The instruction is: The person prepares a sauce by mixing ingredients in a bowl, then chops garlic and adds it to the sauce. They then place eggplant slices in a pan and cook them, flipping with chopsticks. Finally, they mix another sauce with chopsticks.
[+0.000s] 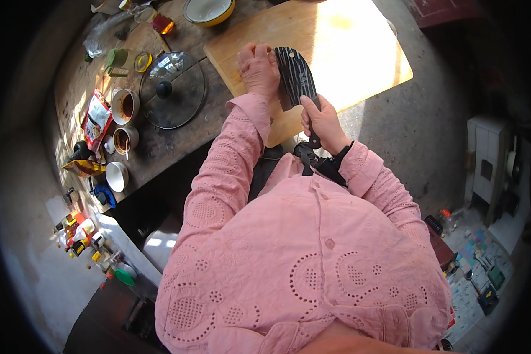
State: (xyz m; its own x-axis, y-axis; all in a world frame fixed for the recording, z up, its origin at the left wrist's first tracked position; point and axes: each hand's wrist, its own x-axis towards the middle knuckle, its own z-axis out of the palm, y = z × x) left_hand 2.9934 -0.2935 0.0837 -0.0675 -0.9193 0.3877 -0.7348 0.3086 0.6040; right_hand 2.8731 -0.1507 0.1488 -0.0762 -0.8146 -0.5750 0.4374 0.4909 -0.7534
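My right hand (pixel 324 121) is wrapped around the black handle of a kitchen cleaver (pixel 295 77), whose broad dark blade has a pale streaked pattern. The blade is raised in front of me over a large wooden cutting board (pixel 230 57). Just left of the blade, my left hand (pixel 259 68) has its fingers curled, close to or against the blade's upper edge. Whether it pinches the blade or something small behind it is hidden. Strong sunlight washes out the board's right part.
Left on the wooden table (pixel 194 128) lies a glass pot lid (pixel 172 90). Beyond are bowls with dark sauce (pixel 125 106), a white bowl (pixel 117 176), a red-and-white packet (pixel 98 117), a green-lidded jug (pixel 117 58), an oil bottle (pixel 159 23) and a yellow-rimmed bowl (pixel 209 11).
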